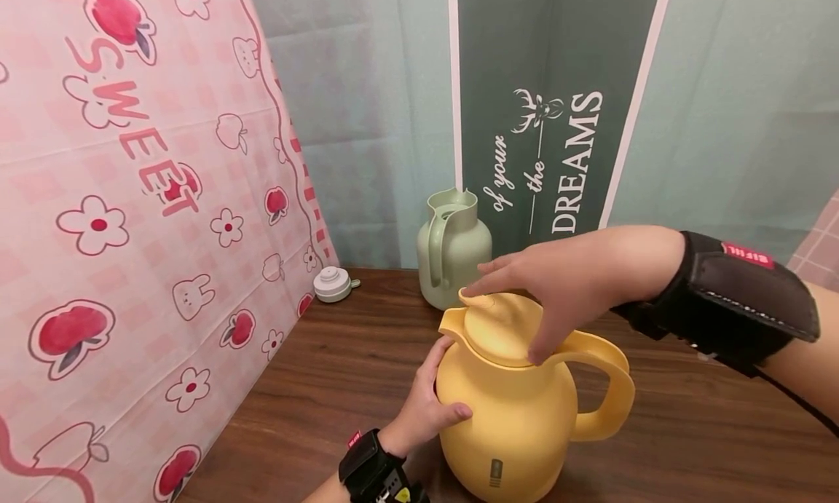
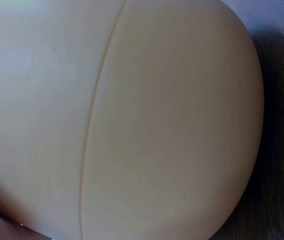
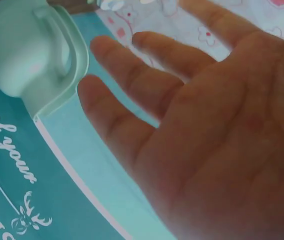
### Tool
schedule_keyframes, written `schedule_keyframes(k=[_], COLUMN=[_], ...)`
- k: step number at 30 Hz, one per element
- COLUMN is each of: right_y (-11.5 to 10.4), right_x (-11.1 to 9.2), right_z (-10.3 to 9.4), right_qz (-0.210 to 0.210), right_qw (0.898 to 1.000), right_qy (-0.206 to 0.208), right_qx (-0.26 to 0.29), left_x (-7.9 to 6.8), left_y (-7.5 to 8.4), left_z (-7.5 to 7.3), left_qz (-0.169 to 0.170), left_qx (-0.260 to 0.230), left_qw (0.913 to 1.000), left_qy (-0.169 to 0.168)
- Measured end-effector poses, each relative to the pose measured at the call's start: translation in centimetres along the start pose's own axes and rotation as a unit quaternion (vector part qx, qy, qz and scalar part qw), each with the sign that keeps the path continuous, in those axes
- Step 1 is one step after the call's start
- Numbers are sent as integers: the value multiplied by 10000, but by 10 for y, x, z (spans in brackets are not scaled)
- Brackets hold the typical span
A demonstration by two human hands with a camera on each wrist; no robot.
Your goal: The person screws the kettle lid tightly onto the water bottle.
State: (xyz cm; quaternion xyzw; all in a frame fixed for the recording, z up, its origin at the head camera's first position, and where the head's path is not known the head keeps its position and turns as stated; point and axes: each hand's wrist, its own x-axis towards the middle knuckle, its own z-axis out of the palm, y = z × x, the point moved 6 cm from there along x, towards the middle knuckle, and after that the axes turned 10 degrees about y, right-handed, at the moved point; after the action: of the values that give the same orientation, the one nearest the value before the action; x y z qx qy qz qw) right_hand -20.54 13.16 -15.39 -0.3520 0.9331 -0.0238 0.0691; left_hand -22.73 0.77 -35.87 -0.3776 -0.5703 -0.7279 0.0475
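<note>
A yellow thermos jug (image 1: 505, 423) stands on the wooden table, its spout to the left and its handle (image 1: 623, 386) to the right. My left hand (image 1: 429, 408) holds the jug's left side, thumb at the front and fingers toward the far side. The left wrist view is filled by the curved jug body (image 2: 172, 120). From above, my right hand (image 1: 564, 284) spans the round yellow lid (image 1: 501, 328), its thumb at the near edge and fingertips at the far left edge. In the right wrist view several fingers of the right hand (image 3: 207, 130) stretch outward; the lid is hidden there.
A pale green jug (image 1: 459, 259) stands behind the yellow one, its top uncovered. To its left, a round white lid-like piece (image 1: 332, 284) with a small tab lies by the wall. A pink printed cloth (image 1: 151, 270) hangs left; a green curtain (image 1: 367, 124) closes the back.
</note>
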Motion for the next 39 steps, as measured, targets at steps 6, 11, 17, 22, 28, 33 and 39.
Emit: schedule_keyframes(k=[6, 11, 17, 22, 28, 33, 39], right_y=[-5, -4, -4, -6, -4, -2, -4], right_x=[3, 7, 12, 16, 18, 14, 10], right_z=[6, 6, 4, 3, 4, 5, -5], right_qz=[-203, -97, -73, -41, 264, 431, 203], right_qw=[9995, 9997, 9997, 9999, 9996, 9991, 9985], right_qy=[-256, -185, -112, -54, -20, -58, 413], right_qx=[-3, -139, -219, -145, -37, 13, -291], left_x=[0, -2, -1, -1, -2, -2, -1], left_y=[-1, -1, -1, -1, -1, -2, 0], left_z=[-1, -3, -4, -5, -5, -4, -2], left_qz=[-30, -32, -80, -93, -25, -33, -4], left_qx=[0, 27, 93, 59, 57, 56, 88], left_qw=[10000, 10000, 9999, 9999, 10000, 10000, 10000], left_qy=[-7, 9, 47, 56, 74, 35, 29])
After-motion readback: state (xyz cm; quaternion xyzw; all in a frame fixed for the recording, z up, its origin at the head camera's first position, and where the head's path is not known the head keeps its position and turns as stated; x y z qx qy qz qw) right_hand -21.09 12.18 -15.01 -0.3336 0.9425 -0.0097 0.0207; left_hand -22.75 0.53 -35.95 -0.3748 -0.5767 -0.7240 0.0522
